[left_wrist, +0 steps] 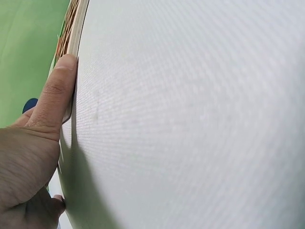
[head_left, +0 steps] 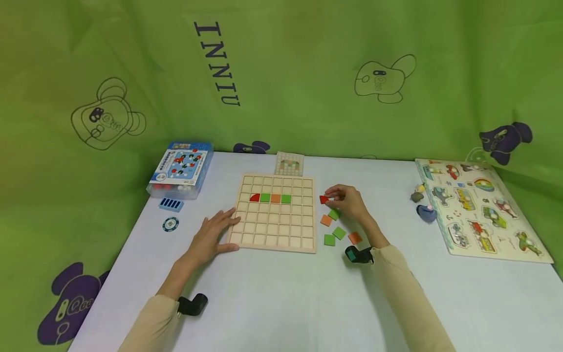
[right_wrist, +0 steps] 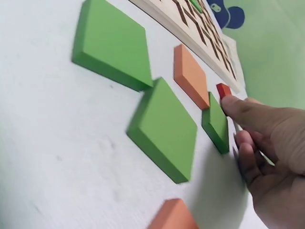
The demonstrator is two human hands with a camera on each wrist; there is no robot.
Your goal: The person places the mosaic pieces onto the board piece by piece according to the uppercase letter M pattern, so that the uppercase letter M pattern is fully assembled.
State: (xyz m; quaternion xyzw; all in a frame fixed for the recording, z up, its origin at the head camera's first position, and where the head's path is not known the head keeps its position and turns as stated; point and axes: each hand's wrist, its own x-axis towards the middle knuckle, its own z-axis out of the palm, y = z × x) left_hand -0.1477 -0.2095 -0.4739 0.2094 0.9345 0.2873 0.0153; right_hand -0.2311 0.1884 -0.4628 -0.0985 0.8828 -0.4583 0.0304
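Note:
A wooden grid board (head_left: pixel 272 239) lies on the white table. One of its rows holds a red quarter-round piece (head_left: pixel 254 198), a green square (head_left: pixel 265 197), an orange square (head_left: pixel 275 198) and another green square. My left hand (head_left: pixel 208 237) rests at the board's lower left corner, fingers spread over the left edge; the left wrist view shows the thumb (left_wrist: pixel 57 90) against its side. Right of the board, my right hand (head_left: pixel 349 201) pinches a small red piece (right_wrist: pixel 223 89) between thumb and fingers. Its full outline is partly covered by them.
Several loose green squares (head_left: pixel 339 232) and orange squares (head_left: pixel 355 238) lie below the right hand. A pattern card (head_left: pixel 290 171) sits behind the board. Boxed set (head_left: pixel 180 168), blue piece (head_left: pixel 171 204) and round token (head_left: pixel 170 224) are left; a picture puzzle (head_left: pixel 484 210) and small figures (head_left: pixel 426 212) right.

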